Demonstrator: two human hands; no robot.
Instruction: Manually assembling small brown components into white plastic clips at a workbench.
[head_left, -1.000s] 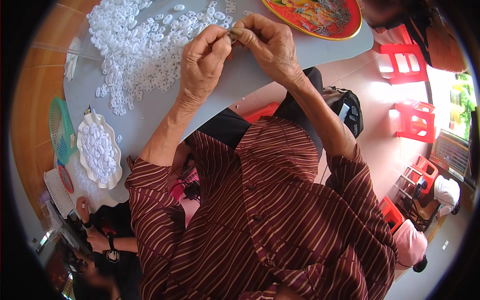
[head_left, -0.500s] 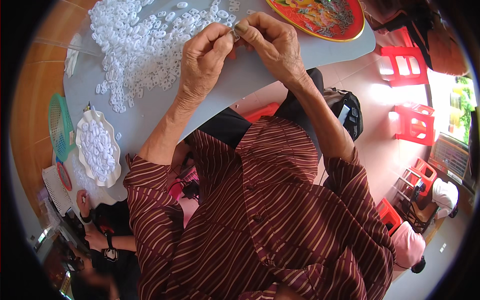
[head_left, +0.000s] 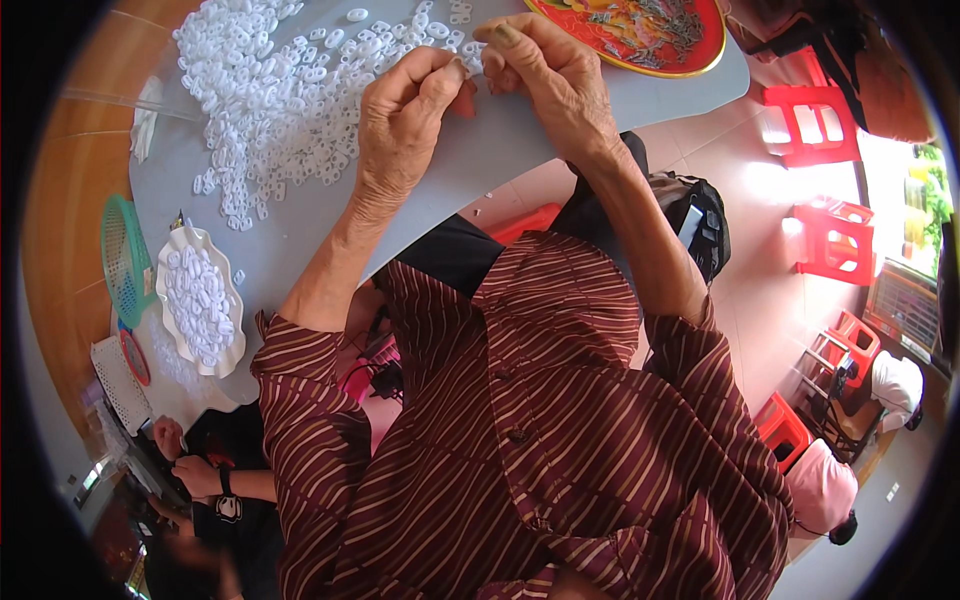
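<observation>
Above the near edge of the grey table (head_left: 480, 155), my two hands are raised close together with a small gap between the fingertips. My left hand (head_left: 408, 125) is closed, thumb pressed to the curled forefinger; whatever it pinches is too small to make out. Curled fingers and thumb also close my right hand (head_left: 560, 90), and its contents, if any, are hidden. A spread of small white plastic pieces with holes (head_left: 280, 130) lies beyond and left of my left hand. Past my right hand, a red round tray (head_left: 690, 67) with a gold rim holds many small grey metal pieces.
On the left stand a wavy white dish (head_left: 233, 345) of white plastic pieces and a green mesh basket (head_left: 122, 260). Another person's hands (head_left: 195, 475) are at lower left. Red plastic stools (head_left: 835, 243) and a black bag (head_left: 708, 225) are on the right.
My hands have moved slightly apart; their fingertips met before. The right hand has shifted a little up and right. At lower left, the other person's hands have moved slightly.
</observation>
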